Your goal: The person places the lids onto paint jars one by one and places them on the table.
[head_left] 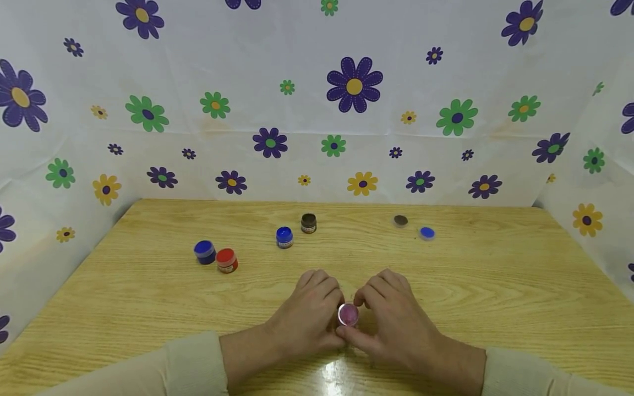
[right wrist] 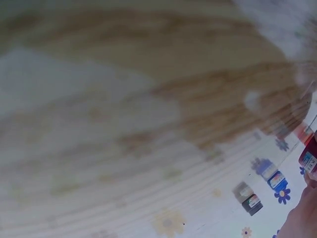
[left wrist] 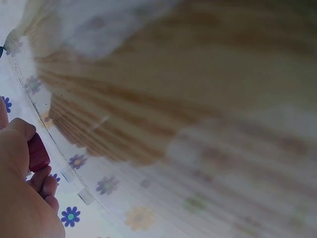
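Observation:
Between my two hands is a small paint jar with a pinkish top [head_left: 348,314], near the front of the table. In the left wrist view its dark red side [left wrist: 38,154] shows, and a label faces the right wrist camera on the same jar [right wrist: 309,161]. My left hand [head_left: 309,316] grips the jar from the left, its fingers curled round the side. From the right, my right hand [head_left: 398,319] pinches it, thumb at the near edge and bent fingers at the far edge. The fingers partly hide the jar's sides.
Left of the hands stand a dark blue capped jar [head_left: 205,252] and a red capped jar [head_left: 227,260]. Farther back are an uncapped blue jar [head_left: 284,237] and a black jar [head_left: 309,223]. A dark lid [head_left: 400,221] and a blue lid [head_left: 427,234] lie back right. Flowered cloth [head_left: 297,110] surrounds the wooden table [head_left: 124,291].

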A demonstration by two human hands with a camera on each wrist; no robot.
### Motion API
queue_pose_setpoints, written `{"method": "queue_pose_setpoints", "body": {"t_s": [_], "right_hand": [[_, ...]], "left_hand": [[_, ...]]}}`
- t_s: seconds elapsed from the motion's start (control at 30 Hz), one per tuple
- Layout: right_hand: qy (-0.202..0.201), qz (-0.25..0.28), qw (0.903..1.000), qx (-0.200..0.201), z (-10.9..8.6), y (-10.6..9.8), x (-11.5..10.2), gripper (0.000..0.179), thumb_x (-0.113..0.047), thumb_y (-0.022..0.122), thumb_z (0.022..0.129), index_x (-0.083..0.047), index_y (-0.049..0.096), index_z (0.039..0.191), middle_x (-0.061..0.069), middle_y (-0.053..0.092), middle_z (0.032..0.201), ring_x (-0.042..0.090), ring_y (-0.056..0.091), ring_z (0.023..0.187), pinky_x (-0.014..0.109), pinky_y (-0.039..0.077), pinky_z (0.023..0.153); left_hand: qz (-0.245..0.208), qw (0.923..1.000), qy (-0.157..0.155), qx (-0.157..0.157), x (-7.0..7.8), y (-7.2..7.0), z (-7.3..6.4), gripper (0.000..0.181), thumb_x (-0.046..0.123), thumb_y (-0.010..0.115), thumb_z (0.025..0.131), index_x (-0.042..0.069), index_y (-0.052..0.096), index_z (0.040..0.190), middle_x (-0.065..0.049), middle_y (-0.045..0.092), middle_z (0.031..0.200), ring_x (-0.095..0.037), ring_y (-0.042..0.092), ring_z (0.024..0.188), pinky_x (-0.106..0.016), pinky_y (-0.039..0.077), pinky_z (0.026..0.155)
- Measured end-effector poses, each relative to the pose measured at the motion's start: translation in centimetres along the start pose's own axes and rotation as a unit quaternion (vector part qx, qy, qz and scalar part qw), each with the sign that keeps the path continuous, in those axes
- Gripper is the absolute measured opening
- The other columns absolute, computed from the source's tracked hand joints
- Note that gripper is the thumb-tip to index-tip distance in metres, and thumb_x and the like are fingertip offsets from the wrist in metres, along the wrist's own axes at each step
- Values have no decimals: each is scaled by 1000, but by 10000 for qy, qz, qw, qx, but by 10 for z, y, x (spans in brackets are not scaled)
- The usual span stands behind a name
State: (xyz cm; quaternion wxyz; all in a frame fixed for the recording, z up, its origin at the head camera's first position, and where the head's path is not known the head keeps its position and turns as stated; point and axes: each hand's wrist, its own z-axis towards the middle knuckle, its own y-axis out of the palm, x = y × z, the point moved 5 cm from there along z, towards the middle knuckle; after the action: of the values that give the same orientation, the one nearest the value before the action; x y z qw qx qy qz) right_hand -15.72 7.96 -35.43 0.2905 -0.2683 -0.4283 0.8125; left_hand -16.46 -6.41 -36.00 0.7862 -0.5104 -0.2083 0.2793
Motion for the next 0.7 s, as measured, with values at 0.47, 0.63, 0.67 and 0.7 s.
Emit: {"method": "queue_pose_setpoints", "body": {"t_s": [0.47, 0.63, 0.67, 0.7], "right_hand": [[-618, 222, 9968, 462, 0, -3, -5, 26, -28, 72, 73, -16, 66, 96, -8, 56, 90, 11, 46, 93, 36, 38, 87], [-517, 199, 9977, 378, 0, -2, -5, 24, -29, 72, 74, -18, 65, 94, -8, 56, 89, 10, 45, 92, 37, 38, 87], [-497, 198, 9979, 356, 0, -2, -5, 23, -29, 73, 74, -18, 65, 93, -8, 56, 88, 9, 45, 91, 37, 38, 87], [-455, 196, 9983, 311, 0, -2, -5, 23, -30, 73, 75, -19, 65, 93, -8, 56, 88, 9, 45, 91, 36, 38, 87]], "left_hand": [[-205, 9995, -212, -79, -2, 0, 1, 31, 42, 77, 75, 16, 64, 88, 9, 57, 87, -11, 47, 91, -31, 37, 90], [-234, 9994, -232, -89, -2, -1, 1, 30, 40, 77, 74, 17, 63, 87, 9, 57, 86, -11, 46, 91, -31, 37, 91], [-236, 9994, -231, -90, -2, -1, 1, 29, 40, 77, 74, 17, 63, 86, 9, 57, 86, -12, 47, 91, -32, 37, 91], [-233, 9994, -231, -95, -2, -1, 1, 29, 40, 77, 74, 17, 63, 87, 9, 57, 87, -12, 47, 92, -32, 37, 91]]}}
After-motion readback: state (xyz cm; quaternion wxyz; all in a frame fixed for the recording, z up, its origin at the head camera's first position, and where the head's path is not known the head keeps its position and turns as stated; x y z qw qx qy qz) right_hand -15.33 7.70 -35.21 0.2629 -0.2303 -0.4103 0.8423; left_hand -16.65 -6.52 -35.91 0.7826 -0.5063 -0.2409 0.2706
